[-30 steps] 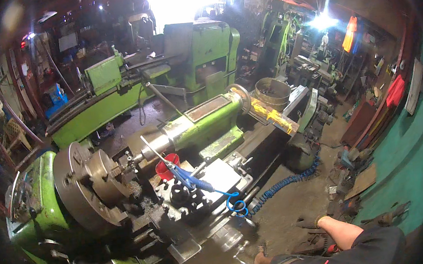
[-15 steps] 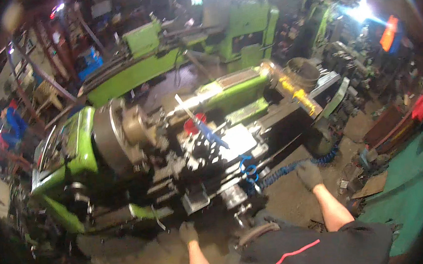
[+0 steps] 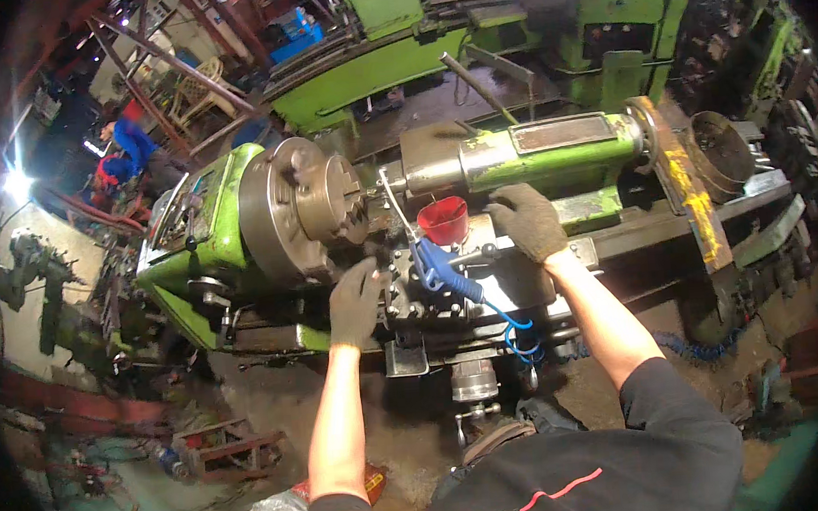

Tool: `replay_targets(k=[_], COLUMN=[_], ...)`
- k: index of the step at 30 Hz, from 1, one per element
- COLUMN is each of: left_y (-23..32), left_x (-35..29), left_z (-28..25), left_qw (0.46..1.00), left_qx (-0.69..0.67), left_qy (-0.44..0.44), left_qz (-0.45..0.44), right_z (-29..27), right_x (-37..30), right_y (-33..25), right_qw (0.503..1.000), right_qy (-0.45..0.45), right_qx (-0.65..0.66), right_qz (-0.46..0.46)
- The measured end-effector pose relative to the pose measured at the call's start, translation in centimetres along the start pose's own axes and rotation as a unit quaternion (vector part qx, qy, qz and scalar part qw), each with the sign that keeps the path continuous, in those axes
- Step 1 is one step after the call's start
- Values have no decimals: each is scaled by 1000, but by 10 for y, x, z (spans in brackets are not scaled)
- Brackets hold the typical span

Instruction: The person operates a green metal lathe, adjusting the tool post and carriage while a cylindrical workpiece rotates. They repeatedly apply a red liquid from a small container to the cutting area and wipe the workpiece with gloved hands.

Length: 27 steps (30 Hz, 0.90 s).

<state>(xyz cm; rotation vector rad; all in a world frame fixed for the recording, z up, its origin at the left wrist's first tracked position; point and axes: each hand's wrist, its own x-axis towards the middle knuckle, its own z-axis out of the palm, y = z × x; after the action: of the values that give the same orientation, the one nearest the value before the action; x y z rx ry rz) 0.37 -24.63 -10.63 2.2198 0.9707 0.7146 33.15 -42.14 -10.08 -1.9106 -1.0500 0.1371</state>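
I stand at a green lathe [image 3: 233, 212] with a large steel chuck [image 3: 305, 216]. My left hand [image 3: 355, 303], in a dark glove, rests on the dark tool carriage [image 3: 412, 298] just below the chuck. My right hand [image 3: 526, 219], also gloved, lies on the carriage's top right, beside a red funnel [image 3: 443, 220]. A blue air gun [image 3: 444, 270] with a coiled blue hose [image 3: 521, 333] lies between the two hands. The green tailstock [image 3: 535, 149] sits just behind my right hand. Neither hand visibly grips anything.
A second green lathe [image 3: 412, 53] stands behind. A metal bucket [image 3: 718, 149] sits at the right end of the bed. A person in blue and red [image 3: 122, 153] is at the far left. Scrap and a red frame [image 3: 227, 447] lie on the floor.
The view has swung down and closer to the lathe. Both hands have risen from near the floor onto the carriage, the left by the chuck, the right by the red funnel.
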Motion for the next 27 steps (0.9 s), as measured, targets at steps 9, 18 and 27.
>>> replay_targets(k=[9,18,27], left_y=[11,-18,44], left_x=[164,185,170], left_z=[87,116,127], left_qw=[933,870,883], left_qx=[167,341,401], left_qy=[-316,-288,-222], left_qz=[32,207,100], right_z=[70,67,38], right_x=[92,102,57], right_y=[12,11,59], right_qw=[929,919,956], right_qy=[-266,-309,-193], right_qx=[-250,-241,-95], right_qz=[-59,-51,-199])
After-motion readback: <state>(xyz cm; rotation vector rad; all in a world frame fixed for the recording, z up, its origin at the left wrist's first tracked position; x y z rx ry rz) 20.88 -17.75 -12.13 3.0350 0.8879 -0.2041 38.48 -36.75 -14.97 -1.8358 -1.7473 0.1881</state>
